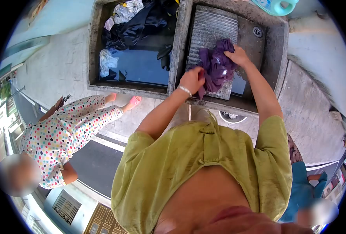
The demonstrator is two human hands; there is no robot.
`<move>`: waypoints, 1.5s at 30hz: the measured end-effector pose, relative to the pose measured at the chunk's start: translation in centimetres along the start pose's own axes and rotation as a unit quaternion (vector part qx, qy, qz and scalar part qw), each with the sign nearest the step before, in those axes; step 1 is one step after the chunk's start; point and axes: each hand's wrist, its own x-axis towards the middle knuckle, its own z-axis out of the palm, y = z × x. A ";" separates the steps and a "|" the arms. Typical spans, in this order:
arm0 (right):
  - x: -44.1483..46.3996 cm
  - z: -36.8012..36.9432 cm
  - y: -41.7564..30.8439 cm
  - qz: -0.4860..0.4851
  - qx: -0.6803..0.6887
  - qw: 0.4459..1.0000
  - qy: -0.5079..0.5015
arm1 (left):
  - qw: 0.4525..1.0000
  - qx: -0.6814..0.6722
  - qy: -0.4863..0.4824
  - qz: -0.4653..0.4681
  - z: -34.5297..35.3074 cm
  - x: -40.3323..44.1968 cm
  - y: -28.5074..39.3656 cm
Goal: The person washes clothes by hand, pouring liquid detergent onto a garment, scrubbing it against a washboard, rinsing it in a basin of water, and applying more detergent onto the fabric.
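A bunched purple cloth (219,68) with white suds on it lies over the ridged washboard slab (214,27) in the right basin. My left hand (192,80), with a bracelet at the wrist, has its fingers closed on the cloth's left edge, where a reddish part shows. On the cloth's upper right side my right hand (238,55) grips a fold. Both hands are above the slab, apart from each other, with the cloth between them.
The left basin (132,86) holds water, dark clothes (141,25) and a white cloth (107,62). A turquoise bottle (276,6) stands beyond the right basin, whose drain (257,31) shows. People stand at left and lower right. A round tub (232,117) sits below.
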 end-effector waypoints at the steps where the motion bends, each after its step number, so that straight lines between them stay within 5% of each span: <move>1: -0.4 0.0 0.4 0.041 0.189 0.979 -0.067 | 0.995 -0.072 0.075 0.001 0.0 1.2 0.0; 2: -3.6 -0.5 -2.9 0.117 0.389 0.913 -0.048 | 0.978 -0.144 0.151 0.003 -0.3 2.4 0.1; 3: -4.8 -1.3 -4.3 0.115 0.386 0.914 -0.046 | 0.977 -0.146 0.153 0.005 -1.2 3.3 0.6; 6: -6.3 -3.3 -7.5 -0.026 0.502 0.861 -0.080 | 0.933 -0.288 0.212 0.032 -4.8 5.8 3.0; 11: -5.1 -4.0 -8.3 -0.225 0.403 0.885 0.053 | 0.857 -0.438 0.222 0.155 -5.3 9.4 4.5; 13: -3.5 -0.4 -5.3 -0.202 0.210 0.952 0.091 | 0.972 -0.141 0.160 0.102 -1.4 11.2 0.4; 14: -2.5 1.5 -2.8 -0.232 0.014 0.959 0.159 | 0.981 -0.084 0.131 0.115 -0.5 10.6 -0.2; 16: -3.6 0.2 -3.6 -0.211 -0.039 0.967 0.140 | 0.992 -0.051 0.028 0.115 -2.0 10.6 -0.1; 18: -5.2 -2.3 -5.0 -0.146 -0.152 0.977 0.045 | 0.964 -0.052 0.172 0.198 -5.0 10.9 1.3; 19: -3.9 -2.1 -4.8 -0.146 -0.151 0.976 0.050 | 0.942 -0.045 0.254 0.213 -6.3 12.3 1.9; 21: -0.4 -1.2 -4.4 -0.142 0.096 0.953 0.250 | 0.932 0.102 0.315 0.148 -5.2 16.8 1.1; 22: 1.7 0.9 -3.7 -0.143 0.088 0.953 0.252 | 0.959 0.080 0.251 0.105 -3.5 19.8 -0.4; 23: 2.3 2.7 -3.9 -0.165 0.186 0.956 0.157 | 0.952 -0.130 0.227 0.160 -0.4 22.4 -2.8; 25: -0.9 4.2 -5.3 -0.194 0.041 0.944 0.264 | 0.992 -0.080 0.070 0.063 -1.1 18.9 -0.9; 27: -5.0 5.1 -4.5 -0.307 0.089 0.901 0.292 | 0.946 -0.068 0.227 0.223 -0.8 12.5 0.0; 32: -13.5 8.8 -2.8 -0.335 -0.034 0.907 0.254 | 0.948 0.026 0.204 0.241 2.7 1.0 -2.0; 35: -6.3 8.2 -3.4 -0.302 -0.003 0.903 0.306 | 0.945 0.046 0.269 0.178 2.9 6.9 -0.9; 37: 0.8 5.4 -5.8 -0.223 0.063 0.892 0.388 | 0.972 -0.022 0.202 0.116 -0.5 15.0 1.3; 38: 3.0 3.5 -4.8 -0.216 0.040 0.925 0.311 | 0.978 -0.027 0.176 0.106 -0.8 18.0 1.5; 39: 4.1 0.7 -6.1 -0.088 -0.135 0.958 0.236 | 0.984 -0.028 0.149 0.089 -1.2 18.6 1.8; 41: 6.9 -0.9 -11.7 -0.181 -0.087 0.946 0.253 | 0.992 0.118 0.028 -0.023 -9.5 22.0 3.6; 42: 8.1 -1.8 -12.9 -0.215 -0.066 0.943 0.243 | 0.926 0.192 0.323 -0.039 -6.5 19.2 3.9; 43: 13.6 1.1 -5.1 -0.420 -0.257 0.861 0.124 | 0.921 0.178 0.338 -0.072 -4.2 17.3 3.3; 44: 11.6 3.5 -1.1 -0.386 -0.102 0.913 0.079 | 0.991 0.025 0.108 -0.076 -6.1 13.2 5.1; 45: 5.4 2.9 -3.3 -0.393 -0.065 0.912 0.100 | 0.986 0.032 0.163 -0.021 -3.9 9.8 3.9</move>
